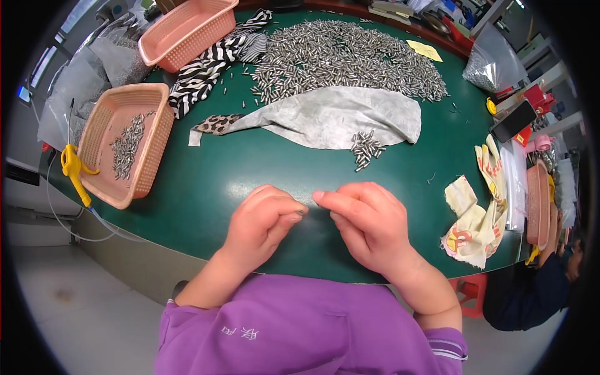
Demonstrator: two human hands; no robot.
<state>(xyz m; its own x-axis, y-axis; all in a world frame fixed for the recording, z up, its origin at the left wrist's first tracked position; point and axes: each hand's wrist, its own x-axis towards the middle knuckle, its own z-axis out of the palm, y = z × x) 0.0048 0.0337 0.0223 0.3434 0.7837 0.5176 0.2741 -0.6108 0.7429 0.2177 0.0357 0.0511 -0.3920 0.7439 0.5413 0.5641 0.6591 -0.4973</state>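
Over the near part of the green table, both hands face each other with fingertips a short gap apart. My left hand (pixel 259 219) is closed in a pinch; a tiny bit of something shows at its fingertips, too small to name. My right hand (pixel 372 219) is also pinched, thumb against fingers, and what it may hold is hidden. Just beyond them, a small cluster of metal pins (pixel 366 150) lies at the front edge of a grey-white cloth (pixel 337 119). Behind the cloth spreads a large heap of similar small silvery pins (pixel 350 56).
At left, a pink basket (pixel 152 150) holds some pins, with a yellow air gun (pixel 74 167) on its rim. Another pink basket (pixel 187 31) stands behind, near a zebra-striped cloth (pixel 203 75). A patterned cream cloth (pixel 478 219) and a phone (pixel 514 121) lie right. Someone sits far right.
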